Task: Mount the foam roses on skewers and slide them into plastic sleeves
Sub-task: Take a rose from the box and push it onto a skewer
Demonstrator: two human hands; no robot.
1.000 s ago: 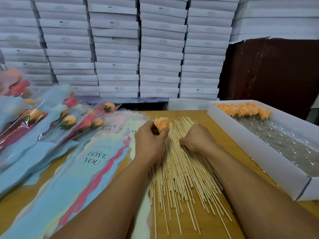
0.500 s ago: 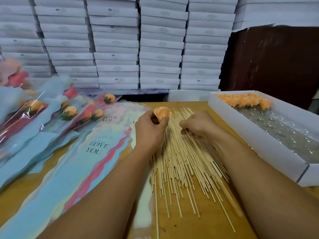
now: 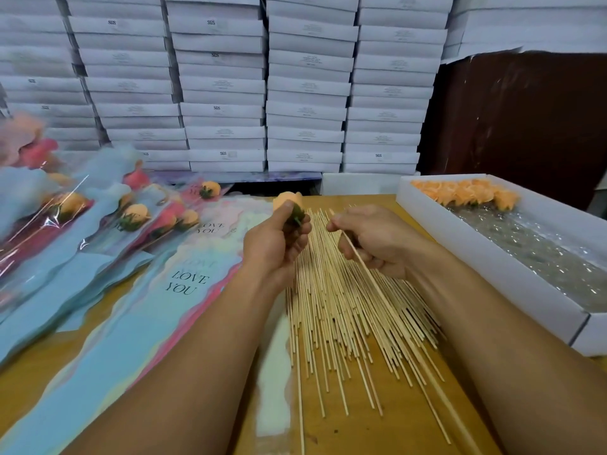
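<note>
While our left hand (image 3: 274, 239) grips the peach foam rose with its green base (image 3: 289, 205) above the wooden table (image 3: 387, 418), thumb across the bloom, our right hand (image 3: 371, 239) pinches one thin bamboo skewer (image 3: 377, 290), its tip near the rose but apart from it; its far end blurs into the loose pile of bamboo skewers (image 3: 345, 323); blue printed plastic sleeves (image 3: 138, 310) run off the left edge; the white cardboard box (image 3: 486, 270) of peach roses is cut off at right.

Stacked boxes behind a wooden table

White flat boxes (image 3: 226, 93) rise in tall stacks behind the wooden table (image 3: 387, 418); a dark brown panel (image 3: 525, 126) stands right.
</note>
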